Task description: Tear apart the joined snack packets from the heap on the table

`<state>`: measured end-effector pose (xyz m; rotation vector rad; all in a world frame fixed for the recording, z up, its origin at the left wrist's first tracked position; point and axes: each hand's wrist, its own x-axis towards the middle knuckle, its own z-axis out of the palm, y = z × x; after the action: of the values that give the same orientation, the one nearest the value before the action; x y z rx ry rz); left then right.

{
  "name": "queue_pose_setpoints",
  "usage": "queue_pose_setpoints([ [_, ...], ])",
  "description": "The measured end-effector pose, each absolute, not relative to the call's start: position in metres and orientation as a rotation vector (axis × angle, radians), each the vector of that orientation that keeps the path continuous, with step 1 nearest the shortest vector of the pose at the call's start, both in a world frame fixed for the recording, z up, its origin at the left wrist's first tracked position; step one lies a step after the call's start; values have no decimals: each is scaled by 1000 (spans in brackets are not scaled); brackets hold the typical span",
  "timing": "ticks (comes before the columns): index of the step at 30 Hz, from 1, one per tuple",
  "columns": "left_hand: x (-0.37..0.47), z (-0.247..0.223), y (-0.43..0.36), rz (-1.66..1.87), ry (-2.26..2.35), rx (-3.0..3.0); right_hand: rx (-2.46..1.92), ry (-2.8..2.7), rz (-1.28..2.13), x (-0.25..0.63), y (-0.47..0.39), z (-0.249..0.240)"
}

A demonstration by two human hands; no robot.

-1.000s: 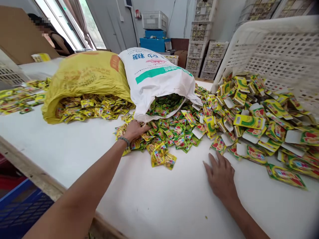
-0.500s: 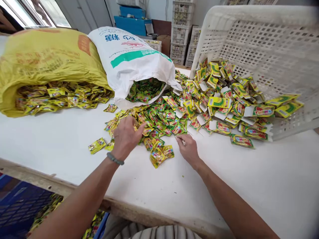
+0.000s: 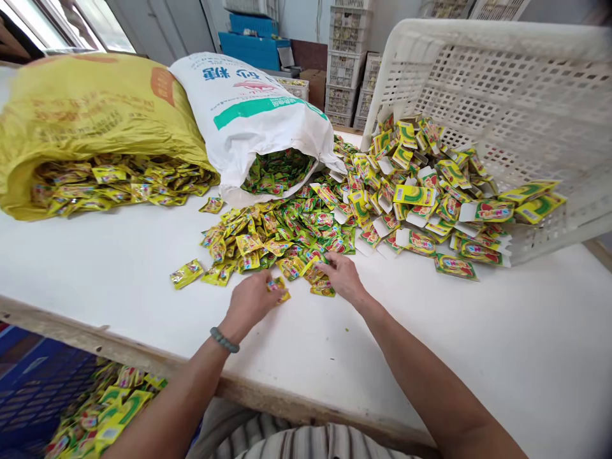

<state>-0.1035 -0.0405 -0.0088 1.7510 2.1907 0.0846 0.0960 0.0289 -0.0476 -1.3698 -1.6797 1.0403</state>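
A small yellow candy packet (image 3: 280, 291) is pinched in the fingers of my left hand (image 3: 251, 298), just above the white table. My right hand (image 3: 344, 278) has its fingers closed on another yellow packet (image 3: 313, 264) at the near edge of the pile; its fingertips are partly hidden. Loose yellow packets (image 3: 248, 243) and green packets (image 3: 299, 220) lie heaped in front of both hands. A single packet (image 3: 186, 274) rests apart to the left. Beyond my right hand, small open cardboard boxes (image 3: 415, 242) spill toward the pile.
A yellow sack (image 3: 109, 108) and a white sack (image 3: 268, 121) lie with open mouths full of packets. The boxes come from a tipped white basket (image 3: 478, 38). A blue crate (image 3: 38, 389) with filled boxes (image 3: 119, 408) stands below the table edge (image 3: 157, 360).
My left hand has moved right and toward me from the pile, with a packet now in its fingers. My right hand has shifted left onto the packets at the near edge.
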Motion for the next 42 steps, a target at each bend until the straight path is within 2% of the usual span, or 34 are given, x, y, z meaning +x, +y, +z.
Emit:
queue_pose_setpoints([
  [2, -109, -4, -42, 261, 2308, 1772, -1311, -1574, 1142, 113, 24, -42],
  [4, -105, 2, -40, 595, 2256, 1735, -1248, -1537, 1289, 127, 16, -31],
  [7, -80, 11, -32, 908, 1633, 1446, -1179, -1517, 1464, 138, -1, -14],
  [9, -56, 13, -24, 859, 1245, 1236, -1178, -1470, 1469, 142, -11, -8],
  [11, -33, 11, -17, 852, 1112, 1078, -1218, -1366, 1427, 147, -18, -8],
  [20, 5, -3, -14, 1042, 1193, 766, -1393, -1114, 1237, 174, -21, -14],
  [32, 40, -10, -26, 1172, 1057, 648, -1470, -954, 898, 156, -26, -32],
  [34, 39, -10, -24, 1200, 1101, 640, -1474, -984, 939, 156, -26, -30],
  [38, 36, -11, -18, 1188, 1165, 715, -1360, -936, 1270, 164, -23, -24],
  [42, 31, -5, -6, 1012, 1103, 903, -1285, -998, 1416, 177, -19, -24],
])
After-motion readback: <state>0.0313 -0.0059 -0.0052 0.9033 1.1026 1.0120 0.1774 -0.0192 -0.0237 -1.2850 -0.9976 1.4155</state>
